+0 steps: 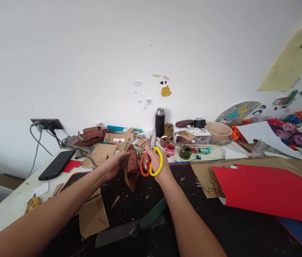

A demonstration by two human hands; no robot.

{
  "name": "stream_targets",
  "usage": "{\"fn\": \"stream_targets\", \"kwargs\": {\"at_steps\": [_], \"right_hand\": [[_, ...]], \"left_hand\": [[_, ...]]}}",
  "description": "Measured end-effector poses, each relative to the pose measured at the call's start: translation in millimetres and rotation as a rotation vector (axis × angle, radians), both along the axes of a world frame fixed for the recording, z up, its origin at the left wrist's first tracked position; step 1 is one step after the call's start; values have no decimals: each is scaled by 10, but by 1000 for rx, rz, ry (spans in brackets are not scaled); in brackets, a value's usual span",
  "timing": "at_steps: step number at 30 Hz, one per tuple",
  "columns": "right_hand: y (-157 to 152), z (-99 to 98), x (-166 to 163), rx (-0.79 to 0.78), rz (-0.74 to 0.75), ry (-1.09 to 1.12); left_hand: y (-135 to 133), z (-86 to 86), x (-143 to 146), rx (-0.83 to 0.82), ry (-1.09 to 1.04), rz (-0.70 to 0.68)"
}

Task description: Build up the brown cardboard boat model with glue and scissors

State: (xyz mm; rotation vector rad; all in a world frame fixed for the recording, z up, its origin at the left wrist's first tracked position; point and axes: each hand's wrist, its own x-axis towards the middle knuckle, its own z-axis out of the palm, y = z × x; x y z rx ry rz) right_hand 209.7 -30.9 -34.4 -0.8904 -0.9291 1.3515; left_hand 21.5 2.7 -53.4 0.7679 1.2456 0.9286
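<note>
My left hand (115,163) is closed on the side of a small brown model boat (132,162), which has a rounded roof and a pointed end toward me. Just to its right, my right hand (155,160) grips a pair of scissors (160,167) with one red and one yellow handle loop. The blades point up and away, in front of the black flask. A second brown model boat (90,135) stands at the back left. Below the hands, a green-handled knife (151,216) lies on the dark mat (188,221).
Cardboard scraps (104,151) lie heaped behind the left hand. A black flask (160,121) and open paint jars (170,150) stand near the wall. Red paper (263,191) covers the right side. A phone (56,165) lies at left, by a wall socket (46,124) with cables.
</note>
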Motion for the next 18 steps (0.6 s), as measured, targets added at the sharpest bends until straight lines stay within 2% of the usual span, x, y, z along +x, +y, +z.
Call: {"fn": "stream_targets", "kwargs": {"at_steps": [7,13,18], "right_hand": [[-4,3,0,-3,-7,-22],[-23,9,-15,17,24,-65],[-29,6,-18,26,32,-76]], "left_hand": [[38,-113,3,34,53,-25],[26,-92,20,130,119,-11],[0,-31,10,192,195,-52]]}}
